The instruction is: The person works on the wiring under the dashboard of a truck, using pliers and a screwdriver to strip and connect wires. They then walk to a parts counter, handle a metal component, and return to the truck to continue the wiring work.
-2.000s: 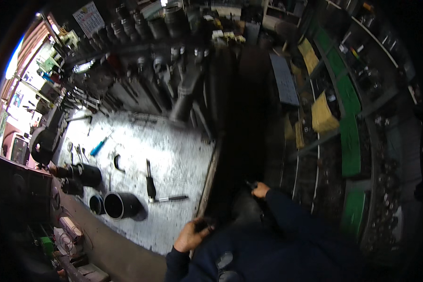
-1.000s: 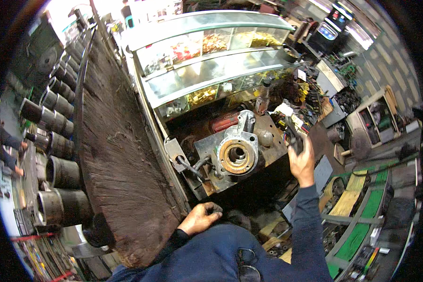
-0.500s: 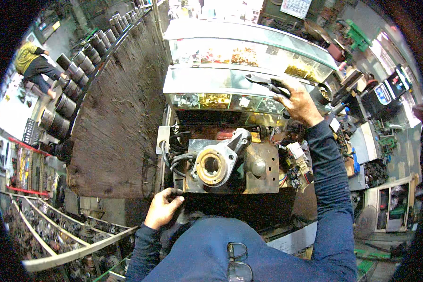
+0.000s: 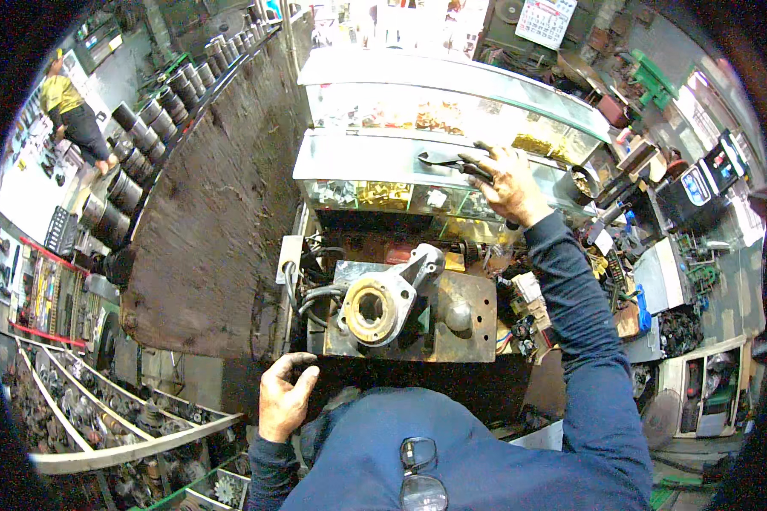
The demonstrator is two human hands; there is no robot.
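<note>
My right hand (image 4: 513, 186) reaches over the top of the lower glass case, its fingers around the dark handles of a pair of pliers (image 4: 443, 160). The jaws point left, at or just above the glass; contact is hard to tell. Loosely bent, my left hand (image 4: 285, 397) hovers by the bench's near left corner, thumb apart from the fingers and nothing in it. Between the hands, a silver metal housing (image 4: 409, 285) with a round, brownish ring opening rests on a metal plate (image 4: 473, 336). Its narrower arm points away to the right.
Glass cases (image 4: 349, 153) with small parts in compartments stand behind the bench. A can (image 4: 578, 182) sits at their right end. A large dark board (image 4: 204, 204) fills the left side. Several metal cylinders (image 4: 126, 196) line its far edge, and a person (image 4: 75, 115) stands beyond them.
My right hand has moved left and lowered the pliers toward the glass top. My left hand has drawn back slightly from the bench edge, its thumb spreading. The person at far left has straightened.
</note>
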